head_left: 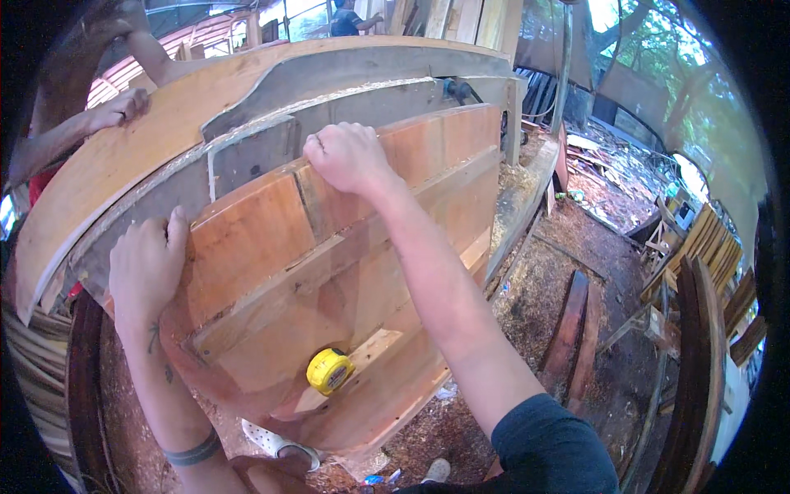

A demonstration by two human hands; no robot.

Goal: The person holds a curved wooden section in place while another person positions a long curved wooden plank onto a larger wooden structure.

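Observation:
A large wooden panel (pixel 247 239) with battens across it stands tilted in front of me. My left hand (pixel 148 267) grips its upper left edge, fingers hooked over the far side and out of sight, thumb up. Further right, my right hand (pixel 350 156) is closed over the top edge, its fingertips hidden. Low on the panel's near face, a yellow tape measure (pixel 329 370) rests by a batten. Directly behind the panel is a long curved wooden board (pixel 185 115), with a grey sheet (pixel 370 66) along it.
Another person's hand (pixel 122 109) rests on the curved board at the far left. Two wood pieces (pixel 572 329) lie on the sawdust-strewn floor at right, near stacked slats (pixel 704 243) and dark curved beams (pixel 695 362). A person (pixel 350 20) stands in the background.

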